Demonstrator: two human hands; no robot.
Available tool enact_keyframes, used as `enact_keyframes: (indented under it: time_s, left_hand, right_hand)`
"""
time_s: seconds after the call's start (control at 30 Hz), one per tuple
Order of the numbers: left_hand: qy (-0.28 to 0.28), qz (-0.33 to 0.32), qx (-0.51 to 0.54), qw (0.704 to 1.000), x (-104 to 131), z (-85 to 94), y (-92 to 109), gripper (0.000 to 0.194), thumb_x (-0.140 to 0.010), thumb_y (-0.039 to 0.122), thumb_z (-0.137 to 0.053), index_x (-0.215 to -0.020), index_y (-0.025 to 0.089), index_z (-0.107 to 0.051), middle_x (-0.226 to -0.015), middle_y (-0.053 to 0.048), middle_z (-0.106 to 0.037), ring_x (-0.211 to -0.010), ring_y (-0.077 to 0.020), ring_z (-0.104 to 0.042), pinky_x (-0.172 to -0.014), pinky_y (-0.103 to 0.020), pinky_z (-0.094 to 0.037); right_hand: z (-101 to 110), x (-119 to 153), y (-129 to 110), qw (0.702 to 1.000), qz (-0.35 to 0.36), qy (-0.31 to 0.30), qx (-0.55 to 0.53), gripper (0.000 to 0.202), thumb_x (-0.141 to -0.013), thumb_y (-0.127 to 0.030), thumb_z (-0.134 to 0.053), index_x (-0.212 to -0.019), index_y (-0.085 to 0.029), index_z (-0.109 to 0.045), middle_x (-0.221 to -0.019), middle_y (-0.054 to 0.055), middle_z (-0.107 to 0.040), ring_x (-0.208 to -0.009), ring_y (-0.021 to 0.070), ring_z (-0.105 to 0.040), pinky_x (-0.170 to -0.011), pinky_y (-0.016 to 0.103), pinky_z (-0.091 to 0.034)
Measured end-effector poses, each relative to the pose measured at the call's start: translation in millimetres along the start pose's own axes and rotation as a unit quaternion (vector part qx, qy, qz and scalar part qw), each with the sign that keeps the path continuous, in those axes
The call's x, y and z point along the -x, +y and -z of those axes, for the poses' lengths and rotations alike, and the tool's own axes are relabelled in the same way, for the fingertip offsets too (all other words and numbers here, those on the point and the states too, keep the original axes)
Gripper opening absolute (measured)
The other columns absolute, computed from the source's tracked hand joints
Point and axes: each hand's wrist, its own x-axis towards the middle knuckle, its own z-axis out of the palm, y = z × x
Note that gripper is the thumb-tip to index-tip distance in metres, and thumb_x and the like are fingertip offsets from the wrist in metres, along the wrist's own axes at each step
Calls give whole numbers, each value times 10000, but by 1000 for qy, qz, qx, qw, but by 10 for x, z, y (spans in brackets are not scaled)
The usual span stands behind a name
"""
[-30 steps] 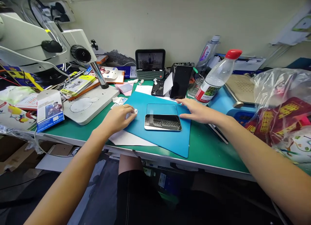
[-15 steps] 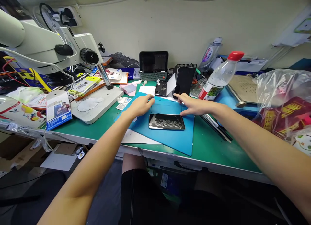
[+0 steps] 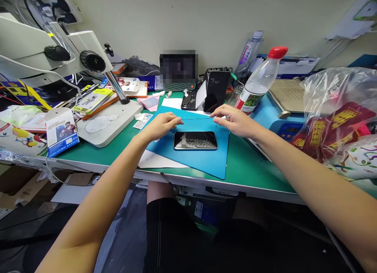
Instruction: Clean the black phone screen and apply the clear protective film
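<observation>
A clear screen protector [image 3: 196,123] with a thin dark outline spans the gap between my hands, over the blue mat [image 3: 203,165]. My left hand [image 3: 163,125] pinches its left end, and my right hand [image 3: 232,121] pinches the right end. Just nearer to me, a phone [image 3: 195,141] lies flat on the mat, its glossy black screen upward and reflecting a bright pattern. Behind my right hand, a second phone [image 3: 217,91] stands tilted with a clock lit on its screen. Beside that is a small black device [image 3: 189,101] under a white flap.
On the left, a microscope arm and post [image 3: 116,86] rise from a white base [image 3: 108,123]. A red-capped bottle [image 3: 257,82] stands at the right, near a plastic bag with red packets [image 3: 335,127]. A smart display [image 3: 179,70] sits against the wall.
Both hands have closed on the ends of the screen protector, which was lying on the mat and is now tilted up. The standing phone's screen has lit. The camera view has shifted slightly.
</observation>
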Motion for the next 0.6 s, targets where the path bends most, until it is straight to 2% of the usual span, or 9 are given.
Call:
enact_keyframes:
  time_s: [0.1,0.17,0.27,0.4,0.5,0.6]
  left_hand:
    - [16,-28,-2,999,47,33,-63,471,-1010,520,-479,-979,200,-823,-1130,-102,-766,-1077,-264,-692,-1023,-428,-544]
    - [16,-34,2,999,69,72,-102,479,-1012,540,-487,-966,207,-828,-1170,-104,-774,-1137,-277,-682,-1061,-436,-531]
    - [-10,-17,42,999,80,121,-105,536,-1035,582,-449,-1156,203,-808,-1281,-107,-762,-1212,-282,-672,-1102,-439,-506]
    - [-74,18,24,997,50,88,-22,623,-975,617,-563,-1431,206,-669,-1424,-107,-703,-1294,-309,-638,-1112,-451,-496]
    - [-107,1,-38,994,40,6,22,691,-919,617,-648,-1481,215,-624,-1450,-102,-684,-1300,-320,-617,-1118,-470,-487]
    - [-107,-15,-62,992,70,-58,19,676,-929,613,-643,-1484,227,-619,-1451,-94,-680,-1303,-310,-603,-1129,-467,-478]
  right_hand:
    - [-62,81,13,999,9,23,-21,319,-945,-502,-605,-937,-251,-802,-1030,99,-733,-977,295,-678,-938,500,-550]
    - [-93,136,3,998,15,40,-36,329,-958,-519,-599,-936,-273,-817,-1021,88,-733,-985,293,-678,-935,490,-548]
    - [-120,206,-12,997,41,57,-42,311,-969,-515,-610,-1025,-309,-837,-1073,88,-719,-1015,291,-676,-942,489,-550]
    - [-102,269,14,996,80,29,-3,318,-973,-527,-613,-1081,-340,-847,-1114,104,-716,-1040,311,-660,-942,535,-546]
    - [-69,304,47,996,91,0,23,331,-975,-551,-600,-1108,-371,-844,-1163,107,-714,-1093,338,-635,-973,586,-528]
    - [-48,332,53,995,94,-24,23,292,-966,-550,-616,-1107,-424,-839,-1202,89,-708,-1141,358,-612,-1026,619,-501]
